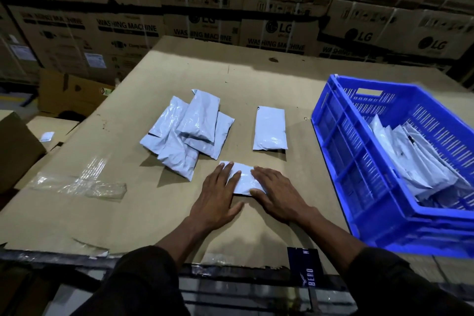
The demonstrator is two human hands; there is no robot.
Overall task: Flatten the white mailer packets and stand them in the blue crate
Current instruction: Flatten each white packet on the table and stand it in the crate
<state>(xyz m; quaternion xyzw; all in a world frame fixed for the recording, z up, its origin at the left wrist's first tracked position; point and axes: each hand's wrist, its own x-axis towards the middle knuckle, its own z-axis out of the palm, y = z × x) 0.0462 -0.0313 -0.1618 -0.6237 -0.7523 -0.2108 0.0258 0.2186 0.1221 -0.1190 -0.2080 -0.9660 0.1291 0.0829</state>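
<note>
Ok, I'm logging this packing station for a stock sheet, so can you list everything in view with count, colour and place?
packet under the hands: one, white, near middle of the cardboard
single packet: one, white, lying flat alone between the pile and the crate
packet pile: about five, white, overlapping, left of centre
blue crate: one, blue, on the right, holding leaning white packets, count unclear
cardboard sheet: one, brown, covering the work surface
clear tape strip: one, transparent, stuck on the cardboard at left
washing machine cartons: many, brown, stacked behind
dark tag: one, navy, near edge
left hand: flat, fingers on the packet
right hand: flat, pressing the packet
</note>
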